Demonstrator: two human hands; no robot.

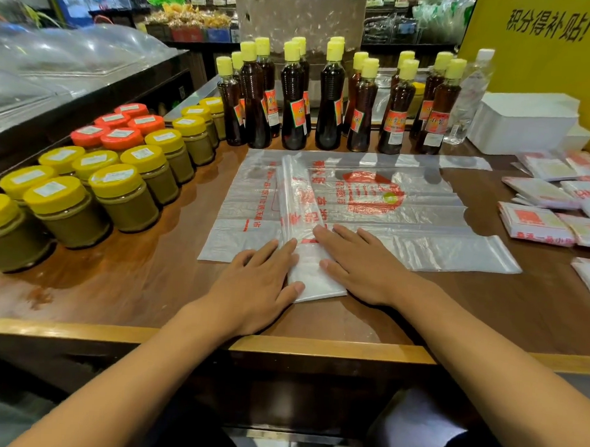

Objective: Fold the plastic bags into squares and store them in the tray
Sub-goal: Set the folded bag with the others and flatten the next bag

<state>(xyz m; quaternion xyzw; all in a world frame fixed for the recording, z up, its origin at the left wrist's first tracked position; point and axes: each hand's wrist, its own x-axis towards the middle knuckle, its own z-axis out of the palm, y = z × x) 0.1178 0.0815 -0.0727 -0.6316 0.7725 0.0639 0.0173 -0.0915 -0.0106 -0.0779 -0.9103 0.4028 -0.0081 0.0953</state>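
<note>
On the worktop [132, 283], both hands, left hand [257, 282] and right hand [359, 263], press flat-fingered on the plastic bag [372, 206]; thin, slippery, it likely needs pinching at its corners.

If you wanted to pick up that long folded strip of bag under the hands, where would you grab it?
Probably at its near end, from the person's side. The folded strip lies lengthwise away from the person on a spread plastic bag, and only its near end overhangs onto bare counter, between the left hand and right hand, so fingers can slip under there.
</note>
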